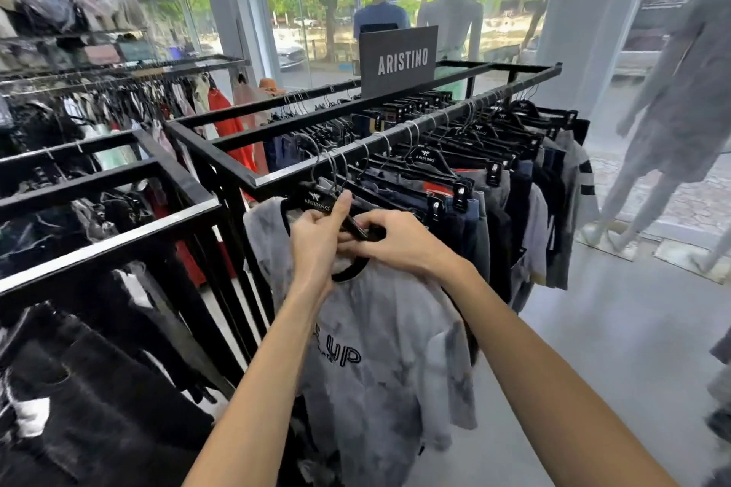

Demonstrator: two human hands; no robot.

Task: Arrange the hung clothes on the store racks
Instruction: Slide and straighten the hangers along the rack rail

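Note:
A grey tie-dye T-shirt (375,360) with a black collar hangs at the near end of a black metal rack (245,166) on a black hanger (316,202). My left hand (316,237) grips the hanger at the shirt's neck, thumb raised against it. My right hand (399,241) pinches the hanger's right arm and the collar just beside the left hand. Behind the shirt, several more hung garments (494,186) on black clip hangers fill the rail towards the window.
A second black rack (118,217) with dark clothes stands close on the left. A dark brand sign (399,61) sits on the rack's far end. Mannequins (672,123) stand at the right and by the window. Grey floor (617,328) lies open on the right.

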